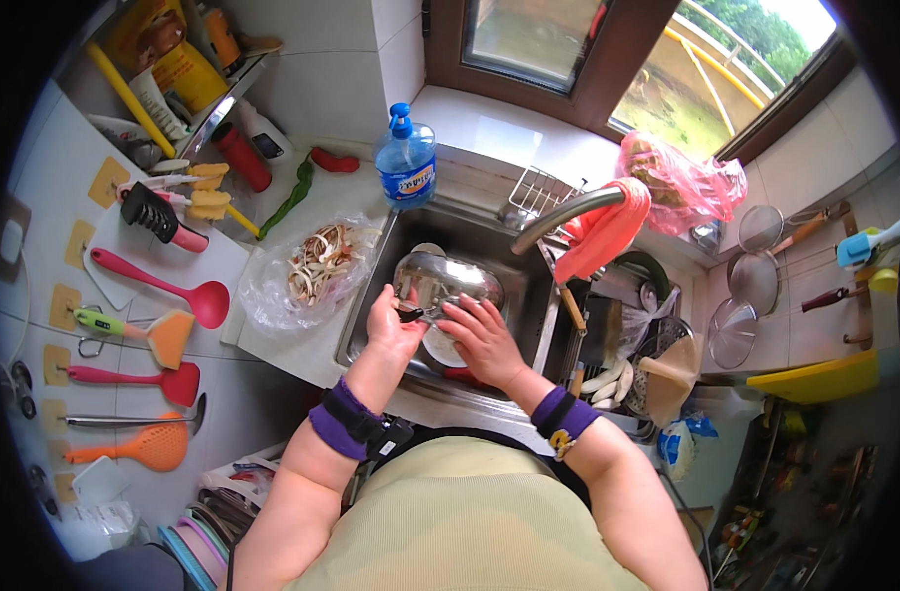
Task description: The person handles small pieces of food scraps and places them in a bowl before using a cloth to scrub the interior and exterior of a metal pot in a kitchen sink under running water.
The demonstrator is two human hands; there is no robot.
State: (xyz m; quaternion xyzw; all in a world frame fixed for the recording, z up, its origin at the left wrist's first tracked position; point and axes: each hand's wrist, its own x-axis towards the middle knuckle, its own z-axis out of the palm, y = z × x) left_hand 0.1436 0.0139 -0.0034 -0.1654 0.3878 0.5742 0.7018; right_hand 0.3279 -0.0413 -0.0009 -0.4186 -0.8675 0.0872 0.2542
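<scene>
My left hand (394,329) is over the near left part of the steel sink (525,303), palm turned up. A small black handle (411,315) lies in it, between thumb and palm; what the handle belongs to is unclear. Flat and palm down, my right hand (487,343) spreads its fingers beside the left, fingertips close to a shiny metal piece by the handle. Just beyond both hands is a rounded, polished metal vessel (450,275) in the basin. Below the hands, a pale round dish (442,346) shows partly.
Left of the sink is a plastic bag of peelings (317,270); a green pepper (291,199) lies behind it. A blue soap bottle (406,166) stands at the back corner. The faucet (564,219), draped with a red cloth (605,229), overhangs the basin. Peeled pale vegetables (605,384) lie right.
</scene>
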